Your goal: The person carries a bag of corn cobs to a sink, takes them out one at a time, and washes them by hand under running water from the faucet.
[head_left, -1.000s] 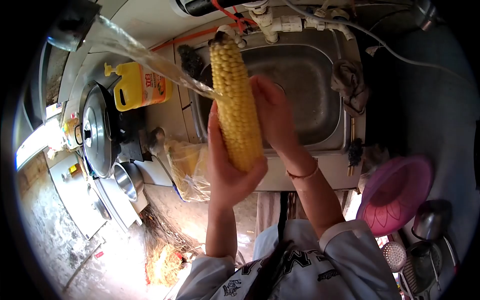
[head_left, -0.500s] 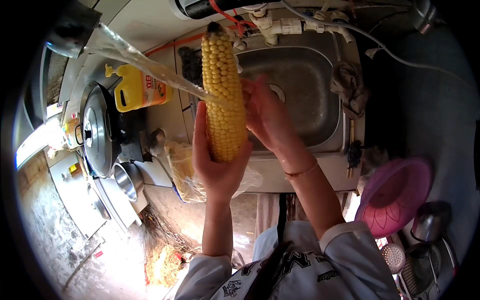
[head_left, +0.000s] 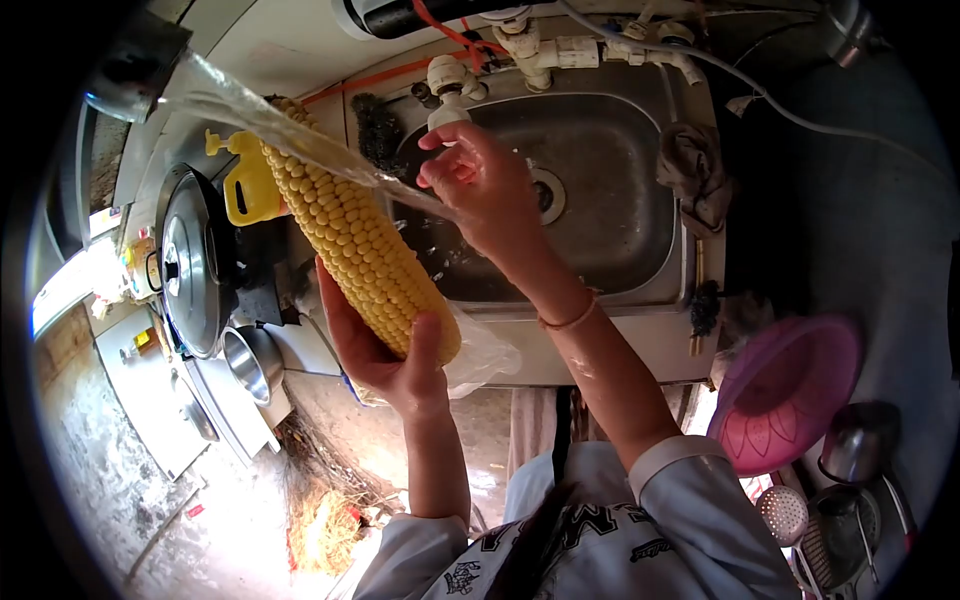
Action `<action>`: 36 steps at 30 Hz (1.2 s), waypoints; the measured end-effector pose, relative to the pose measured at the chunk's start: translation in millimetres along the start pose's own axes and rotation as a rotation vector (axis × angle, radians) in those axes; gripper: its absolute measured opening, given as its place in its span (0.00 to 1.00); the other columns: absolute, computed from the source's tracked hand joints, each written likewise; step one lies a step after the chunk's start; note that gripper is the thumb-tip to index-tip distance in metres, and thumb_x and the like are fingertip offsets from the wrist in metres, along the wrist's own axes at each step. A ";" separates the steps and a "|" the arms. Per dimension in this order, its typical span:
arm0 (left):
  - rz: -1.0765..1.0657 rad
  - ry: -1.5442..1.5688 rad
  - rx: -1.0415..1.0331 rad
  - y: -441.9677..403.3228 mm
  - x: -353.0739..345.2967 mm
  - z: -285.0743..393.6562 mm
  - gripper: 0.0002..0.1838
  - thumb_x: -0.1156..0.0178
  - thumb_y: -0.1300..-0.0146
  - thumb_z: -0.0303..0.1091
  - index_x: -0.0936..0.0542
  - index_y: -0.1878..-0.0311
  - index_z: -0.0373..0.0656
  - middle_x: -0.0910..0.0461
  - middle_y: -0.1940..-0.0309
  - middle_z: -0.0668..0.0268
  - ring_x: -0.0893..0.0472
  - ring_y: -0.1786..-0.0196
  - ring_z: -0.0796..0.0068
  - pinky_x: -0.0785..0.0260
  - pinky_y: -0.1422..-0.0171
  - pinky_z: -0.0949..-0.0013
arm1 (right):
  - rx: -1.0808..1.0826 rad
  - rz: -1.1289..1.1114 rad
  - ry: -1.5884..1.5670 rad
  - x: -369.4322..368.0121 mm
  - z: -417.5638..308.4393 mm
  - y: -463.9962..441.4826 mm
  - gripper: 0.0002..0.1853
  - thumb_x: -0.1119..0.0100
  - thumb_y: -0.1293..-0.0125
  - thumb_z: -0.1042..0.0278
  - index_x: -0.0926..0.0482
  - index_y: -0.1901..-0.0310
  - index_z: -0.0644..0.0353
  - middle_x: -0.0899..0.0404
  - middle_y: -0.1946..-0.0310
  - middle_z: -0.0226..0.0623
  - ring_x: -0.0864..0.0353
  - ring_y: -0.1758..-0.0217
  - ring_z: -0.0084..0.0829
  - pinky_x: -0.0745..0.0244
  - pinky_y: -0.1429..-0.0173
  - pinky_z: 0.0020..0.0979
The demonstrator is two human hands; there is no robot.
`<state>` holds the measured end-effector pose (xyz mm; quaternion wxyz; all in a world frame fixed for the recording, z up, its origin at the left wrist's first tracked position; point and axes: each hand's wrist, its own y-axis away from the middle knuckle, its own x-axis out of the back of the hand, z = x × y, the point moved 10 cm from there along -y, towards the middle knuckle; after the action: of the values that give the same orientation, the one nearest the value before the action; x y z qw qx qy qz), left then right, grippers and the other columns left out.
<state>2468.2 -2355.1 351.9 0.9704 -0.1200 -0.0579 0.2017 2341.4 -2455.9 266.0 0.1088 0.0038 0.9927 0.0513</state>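
My left hand is wrapped round the lower end of a large yellow corn cob. The cob leans toward the upper left, its far tip partly behind the running water. That stream falls from a metal tap at the upper left and reaches down to my right hand. Over the left part of the metal sink, my right hand is off the cob, its fingers loosely bent and apart with nothing visible in them. Droplets show in the sink below.
A yellow detergent bottle stands behind the cob, near a lidded wok. A dark scrubber lies left of the sink, a brown cloth on its right rim. A pink basin and a metal pot are at right.
The cob has tilted from nearly upright toward the left, and my left hand has moved left and down with it. My right hand has come off the cob's side and moved left, into the water.
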 end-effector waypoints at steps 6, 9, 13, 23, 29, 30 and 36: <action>-0.058 -0.085 0.025 1.2 -3.5 -2.9 0.46 0.35 0.59 0.24 0.46 0.35 0.33 0.36 0.41 0.56 0.29 0.44 0.66 0.34 0.42 0.67 | -0.207 0.008 -0.532 7.1 8.2 10.6 0.11 0.48 0.37 0.67 0.27 0.55 0.62 0.22 0.61 0.35 0.23 0.57 0.27 0.29 0.50 0.26; -0.213 -0.227 -0.002 4.6 -29.0 -4.7 0.47 0.37 0.62 0.13 0.46 0.34 0.35 0.40 0.38 0.57 0.33 0.41 0.66 0.34 0.42 0.67 | -0.161 -0.115 -0.637 -10.2 -21.5 35.0 0.18 0.45 0.39 0.63 0.30 0.51 0.65 0.24 0.58 0.37 0.25 0.56 0.28 0.31 0.48 0.26; -0.278 -0.056 0.078 3.1 -51.3 -11.8 0.50 0.33 0.59 0.18 0.51 0.33 0.35 0.44 0.36 0.55 0.38 0.37 0.61 0.39 0.37 0.63 | -0.128 -0.093 -0.579 3.9 -14.9 37.7 0.20 0.44 0.44 0.67 0.31 0.50 0.66 0.25 0.58 0.36 0.26 0.54 0.26 0.31 0.47 0.28; -0.492 0.488 0.626 19.1 -77.8 -47.2 0.38 0.43 0.43 0.41 0.47 0.35 0.32 0.41 0.38 0.56 0.41 0.35 0.67 0.47 0.35 0.67 | 0.085 -0.195 -1.177 9.5 -13.7 30.5 0.35 0.66 0.39 0.39 0.33 0.46 0.64 0.39 0.40 0.53 0.45 0.32 0.43 0.57 0.29 0.39; -0.558 -0.076 0.464 13.6 -71.7 -24.4 0.32 0.37 0.51 0.28 0.36 0.42 0.30 0.27 0.51 0.58 0.27 0.49 0.75 0.34 0.46 0.73 | -0.030 0.003 -0.988 23.5 -7.4 27.9 0.33 0.74 0.36 0.45 0.39 0.42 0.66 0.31 0.47 0.51 0.34 0.40 0.41 0.43 0.34 0.43; -0.513 -0.141 0.407 9.3 -67.7 -20.9 0.33 0.35 0.53 0.27 0.35 0.43 0.31 0.26 0.53 0.58 0.26 0.51 0.76 0.33 0.48 0.73 | -0.097 -0.004 -0.981 21.2 -3.3 28.8 0.32 0.70 0.36 0.45 0.40 0.41 0.65 0.31 0.47 0.50 0.33 0.41 0.41 0.41 0.35 0.44; -0.486 -0.361 0.325 0.4 -57.9 -12.3 0.36 0.32 0.59 0.22 0.35 0.43 0.32 0.25 0.55 0.58 0.24 0.54 0.73 0.31 0.50 0.75 | -0.121 -0.045 -1.268 8.5 -8.2 36.8 0.28 0.48 0.39 0.54 0.42 0.42 0.60 0.31 0.50 0.44 0.28 0.47 0.40 0.35 0.39 0.46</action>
<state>2417.3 -2380.7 336.3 0.9706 0.0910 -0.2226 -0.0109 2331.2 -2420.0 275.9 0.6765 0.0066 0.7306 0.0929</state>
